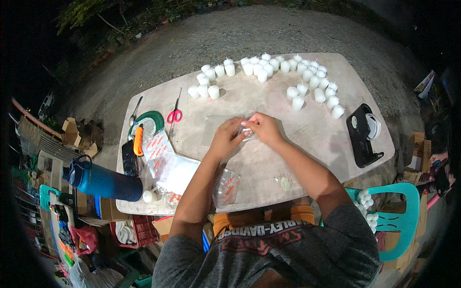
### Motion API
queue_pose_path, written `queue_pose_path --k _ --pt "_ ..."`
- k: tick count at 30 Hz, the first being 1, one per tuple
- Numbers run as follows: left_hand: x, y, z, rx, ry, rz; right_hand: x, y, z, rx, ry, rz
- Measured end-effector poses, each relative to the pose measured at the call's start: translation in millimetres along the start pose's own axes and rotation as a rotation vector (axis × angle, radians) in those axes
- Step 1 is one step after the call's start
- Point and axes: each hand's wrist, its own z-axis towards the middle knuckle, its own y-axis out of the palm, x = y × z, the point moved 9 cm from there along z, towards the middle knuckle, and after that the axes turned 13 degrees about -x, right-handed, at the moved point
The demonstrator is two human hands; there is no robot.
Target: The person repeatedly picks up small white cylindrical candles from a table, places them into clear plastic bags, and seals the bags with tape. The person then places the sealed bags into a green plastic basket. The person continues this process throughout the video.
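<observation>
Near the middle of the table, my left hand (227,137) and my right hand (265,128) meet, fingertips pinched together on a small piece of clear plastic (247,134). The plastic looks like a thin bag, though my fingers cover much of it. Beyond my hands stand many short white candles (297,102), some in a curved row along the far edge and others in small groups. Clear plastic bags with red print (158,154) lie by my left forearm, and another such bag (225,187) lies at the near edge.
Pink-handled scissors (175,115), a green ring-shaped roll (159,120) and an orange cutter (139,141) lie on the left. A blue bottle (113,182) lies tilted at the near left corner. A black tape dispenser (361,139) sits at right, above a green chair (406,216) holding white candles.
</observation>
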Motion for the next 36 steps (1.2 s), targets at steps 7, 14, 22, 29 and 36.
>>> queue_pose_path --k 7,14,22,29,36 --pt "-29.5 -12.8 -6.5 0.131 -0.28 -0.354 -1.8 0.7 4.4 -0.065 0.032 0.06" --pt "19.5 -42.2 -8.4 0.235 0.055 0.303 -5.8 -4.2 5.6 -0.054 -0.019 -0.088" --pt "14.2 -24.3 -5.2 0.1 -0.056 0.025 -59.6 -6.3 -15.8 0.118 -0.424 -0.459" --pt "-5.5 -4.1 -3.4 -0.063 -0.12 -0.401 -42.6 -14.6 -5.9 0.086 -0.313 -0.312" --pt "17.1 -28.1 -4.6 0.033 0.092 0.155 -35.2 -1.8 2.6 -0.108 -0.389 -0.12"
